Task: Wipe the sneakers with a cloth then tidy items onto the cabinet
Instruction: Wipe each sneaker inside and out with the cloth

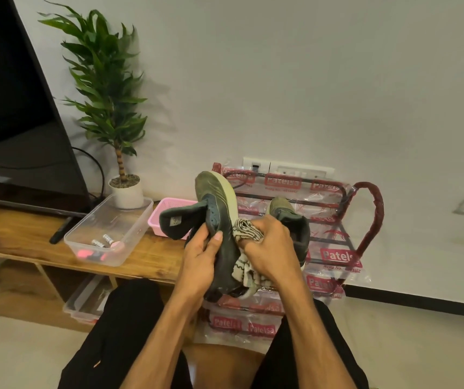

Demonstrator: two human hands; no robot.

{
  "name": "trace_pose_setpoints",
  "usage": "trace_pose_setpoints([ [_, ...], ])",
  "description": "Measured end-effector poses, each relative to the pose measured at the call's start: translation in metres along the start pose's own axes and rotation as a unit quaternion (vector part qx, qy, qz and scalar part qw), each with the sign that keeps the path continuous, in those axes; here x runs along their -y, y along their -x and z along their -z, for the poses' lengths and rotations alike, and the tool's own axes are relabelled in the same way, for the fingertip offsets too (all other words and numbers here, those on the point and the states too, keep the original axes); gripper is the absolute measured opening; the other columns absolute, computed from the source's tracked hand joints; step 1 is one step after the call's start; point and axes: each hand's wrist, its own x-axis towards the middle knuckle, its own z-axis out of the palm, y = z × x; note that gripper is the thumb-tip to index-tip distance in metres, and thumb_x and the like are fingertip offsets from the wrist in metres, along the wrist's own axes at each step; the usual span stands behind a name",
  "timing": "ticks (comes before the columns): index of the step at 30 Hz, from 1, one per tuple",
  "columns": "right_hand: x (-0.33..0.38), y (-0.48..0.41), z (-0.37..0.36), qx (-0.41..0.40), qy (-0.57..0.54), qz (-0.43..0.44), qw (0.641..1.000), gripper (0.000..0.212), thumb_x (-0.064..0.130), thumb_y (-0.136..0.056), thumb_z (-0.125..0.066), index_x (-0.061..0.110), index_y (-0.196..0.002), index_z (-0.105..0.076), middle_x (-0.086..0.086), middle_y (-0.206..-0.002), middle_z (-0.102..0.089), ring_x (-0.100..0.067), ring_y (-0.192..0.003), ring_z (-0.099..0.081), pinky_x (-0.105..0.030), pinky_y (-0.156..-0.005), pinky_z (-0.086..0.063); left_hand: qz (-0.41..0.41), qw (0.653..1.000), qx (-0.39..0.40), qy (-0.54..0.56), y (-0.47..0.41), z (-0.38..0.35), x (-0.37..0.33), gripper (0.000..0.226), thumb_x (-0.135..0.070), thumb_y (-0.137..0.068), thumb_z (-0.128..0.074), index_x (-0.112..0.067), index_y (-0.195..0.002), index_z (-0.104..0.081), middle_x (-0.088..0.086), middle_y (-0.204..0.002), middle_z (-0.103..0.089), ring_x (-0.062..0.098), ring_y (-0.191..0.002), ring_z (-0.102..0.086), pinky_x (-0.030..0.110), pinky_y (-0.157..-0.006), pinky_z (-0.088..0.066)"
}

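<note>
My left hand grips a dark green sneaker by its collar, toe tilted up and pale sole facing right. Against the sneaker's side my right hand holds a bunched cream cloth with dark stripes. The second green sneaker stands on the upper shelf of the red shoe rack, partly hidden behind my right hand. The wooden cabinet runs along the left.
On the cabinet stand a clear plastic box holding batteries and pink items, a pink basket, a potted plant, a TV and a black remote. Another clear box sits under the cabinet. The rack is wrapped in printed plastic.
</note>
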Motion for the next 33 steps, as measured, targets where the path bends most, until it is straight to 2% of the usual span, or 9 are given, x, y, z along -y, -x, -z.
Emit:
trace_pose_setpoints([
  [4,-0.004,0.010,0.011,0.073,0.047,0.016,0.996,0.012,0.016,-0.078,-0.067,0.010,-0.070,-0.062,0.000,-0.074,-0.059,-0.020,-0.068,-0.061,-0.040,-0.064,-0.053,0.002,1.000,0.008,-0.006,0.001,0.002,0.004,0.034,-0.007,-0.102,-0.045,-0.033,-0.120,-0.060,0.000,-0.116,-0.071,0.017,-0.110,-0.067,0.028,-0.088,-0.055],
  [6,-0.003,0.013,0.017,0.085,0.064,0.016,0.994,0.013,0.019,-0.078,-0.068,0.012,-0.070,-0.062,0.000,-0.074,-0.063,-0.021,-0.066,-0.063,-0.039,-0.061,-0.054,0.013,1.000,-0.019,0.017,0.002,-0.003,0.005,0.033,-0.009,-0.102,-0.045,-0.035,-0.116,-0.061,0.003,-0.114,-0.072,0.020,-0.108,-0.068,0.034,-0.089,-0.056],
  [11,0.004,0.026,0.012,0.036,0.057,0.044,0.997,0.003,0.021,-0.078,-0.066,0.019,-0.077,-0.064,0.006,-0.086,-0.058,-0.015,-0.078,-0.059,-0.034,-0.066,-0.050,0.059,0.991,-0.085,0.086,-0.006,-0.009,0.005,0.029,-0.020,-0.104,-0.046,-0.038,-0.117,-0.063,0.001,-0.112,-0.074,0.020,-0.105,-0.070,0.047,-0.094,-0.055],
  [17,0.009,0.052,-0.006,0.043,0.019,0.082,0.996,0.015,0.016,-0.073,-0.061,0.022,-0.086,-0.065,0.009,-0.093,-0.053,-0.011,-0.085,-0.055,-0.036,-0.073,-0.052,0.091,0.975,-0.140,0.148,-0.016,-0.004,0.007,0.029,-0.023,-0.104,-0.046,-0.042,-0.120,-0.063,0.006,-0.117,-0.072,0.029,-0.110,-0.067,0.051,-0.096,-0.052],
  [21,0.012,0.036,-0.003,-0.020,0.004,0.046,0.999,0.017,0.014,-0.078,-0.064,0.025,-0.069,-0.056,0.006,-0.087,-0.051,-0.012,-0.077,-0.053,-0.037,-0.070,-0.051,0.081,0.973,-0.141,0.161,-0.017,-0.011,0.010,0.028,-0.021,-0.104,-0.045,-0.036,-0.121,-0.062,0.007,-0.118,-0.070,0.028,-0.111,-0.066,0.049,-0.097,-0.053],
  [23,0.007,0.021,-0.002,-0.068,0.005,0.013,0.998,0.003,0.016,-0.080,-0.064,0.017,-0.077,-0.064,0.005,-0.089,-0.051,-0.014,-0.078,-0.055,-0.035,-0.071,-0.050,0.064,0.977,-0.152,0.133,-0.017,-0.017,0.010,0.026,-0.018,-0.104,-0.046,-0.036,-0.116,-0.062,0.005,-0.118,-0.069,0.024,-0.111,-0.066,0.044,-0.096,-0.054],
  [25,0.001,0.010,-0.005,-0.083,-0.007,-0.026,0.996,0.012,0.020,-0.079,-0.067,0.011,-0.087,-0.068,0.005,-0.092,-0.055,-0.016,-0.081,-0.060,-0.036,-0.074,-0.052,0.054,0.978,-0.168,0.109,-0.019,-0.019,0.012,0.024,-0.020,-0.103,-0.047,-0.035,-0.113,-0.063,0.003,-0.119,-0.068,0.022,-0.110,-0.066,0.045,-0.096,-0.054],
  [27,-0.001,0.014,-0.009,-0.068,-0.040,-0.034,0.996,0.008,0.022,-0.080,-0.069,0.015,-0.080,-0.066,0.007,-0.091,-0.057,-0.015,-0.077,-0.062,-0.037,-0.071,-0.055,0.052,0.976,-0.192,0.093,-0.023,-0.015,0.014,0.022,-0.022,-0.103,-0.048,-0.034,-0.113,-0.063,0.005,-0.119,-0.067,0.022,-0.110,-0.065,0.048,-0.096,-0.054],
  [33,-0.005,0.044,-0.013,0.023,-0.059,0.017,0.998,0.025,0.019,-0.077,-0.075,0.027,-0.062,-0.057,0.008,-0.082,-0.058,-0.006,-0.075,-0.056,-0.018,-0.060,-0.037,0.100,0.949,-0.245,0.171,-0.032,0.001,0.010,0.022,-0.021,-0.104,-0.046,-0.031,-0.118,-0.059,0.010,-0.122,-0.065,0.028,-0.109,-0.065,0.050,-0.096,-0.053],
])
